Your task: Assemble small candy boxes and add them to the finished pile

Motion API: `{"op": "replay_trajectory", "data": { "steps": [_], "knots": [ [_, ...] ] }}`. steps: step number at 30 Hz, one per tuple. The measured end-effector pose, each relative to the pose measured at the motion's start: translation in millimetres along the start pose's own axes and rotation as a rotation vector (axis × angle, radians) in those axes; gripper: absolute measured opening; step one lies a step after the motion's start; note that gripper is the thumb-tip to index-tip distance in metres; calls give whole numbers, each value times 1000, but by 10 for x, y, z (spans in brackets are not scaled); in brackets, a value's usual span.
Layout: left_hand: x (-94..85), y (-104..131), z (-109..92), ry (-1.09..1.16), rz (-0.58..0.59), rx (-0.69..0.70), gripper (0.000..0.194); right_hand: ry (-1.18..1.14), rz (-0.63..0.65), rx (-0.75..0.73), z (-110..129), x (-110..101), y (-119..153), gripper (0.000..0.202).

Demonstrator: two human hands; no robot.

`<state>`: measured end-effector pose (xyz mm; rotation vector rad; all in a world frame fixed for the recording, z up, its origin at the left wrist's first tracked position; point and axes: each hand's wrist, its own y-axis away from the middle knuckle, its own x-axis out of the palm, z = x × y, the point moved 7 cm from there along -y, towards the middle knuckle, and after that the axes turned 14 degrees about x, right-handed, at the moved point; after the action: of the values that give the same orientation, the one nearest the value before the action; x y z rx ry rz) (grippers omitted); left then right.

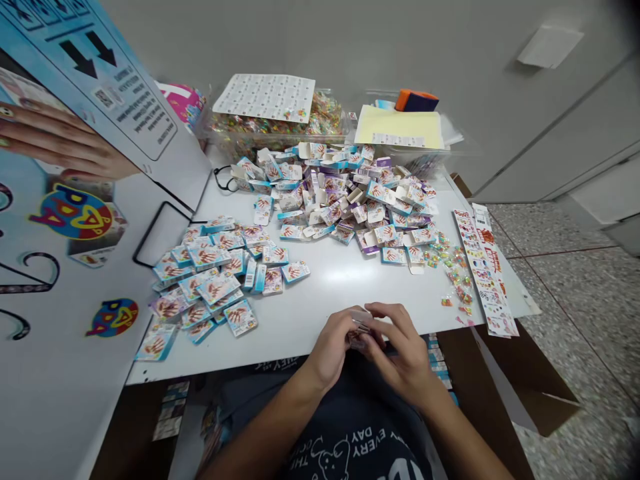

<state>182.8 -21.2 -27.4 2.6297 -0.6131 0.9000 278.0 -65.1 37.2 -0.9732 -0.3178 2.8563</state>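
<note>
Both hands meet at the table's near edge, over my lap. My left hand [332, 351] is closed around a small cardboard box [361, 320], mostly hidden by the fingers. The fingers of my right hand [403, 351] bend onto the same box from the other side. Ahead and to the left lies a pile of small closed boxes [219, 287], printed blue and white with a picture of a hand. Beyond is a larger heap of similar boxes [345, 200], many with flaps standing up. Small clear packets with colourful contents [457, 270] are scattered at the right.
Sticker sheets [483, 273] hang over the table's right edge. At the back stand a clear tub of packets [280, 137] under a printed sheet [265, 97] and another tub [425, 160] under yellow paper [400, 127]. A tall printed display [105, 200] borders the left. Cardboard cartons [520, 373] sit below.
</note>
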Motion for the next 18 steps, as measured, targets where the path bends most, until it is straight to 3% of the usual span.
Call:
{"op": "replay_trajectory", "data": {
  "steps": [5, 8, 10, 14, 18],
  "knots": [
    [-227, 75, 211, -80, -146, -125, 18, -82, 27, 66, -184, 261, 63, 31],
    [-298, 134, 312, -133, -83, -214, 36, -203, -88, 233, -358, 298, 127, 18],
    [-318, 170, 345, -135, -51, -234, 47, -219, -130, 265, -394, 329, 163, 17],
    [-354, 198, 299, -209, -112, -136, 44, -269, -45, 248, -371, 443, 140, 9],
    [-324, 168, 167, -464, -95, 46, 35, -669, -99, 550, -601, 524, 137, 19]
  ]
}}
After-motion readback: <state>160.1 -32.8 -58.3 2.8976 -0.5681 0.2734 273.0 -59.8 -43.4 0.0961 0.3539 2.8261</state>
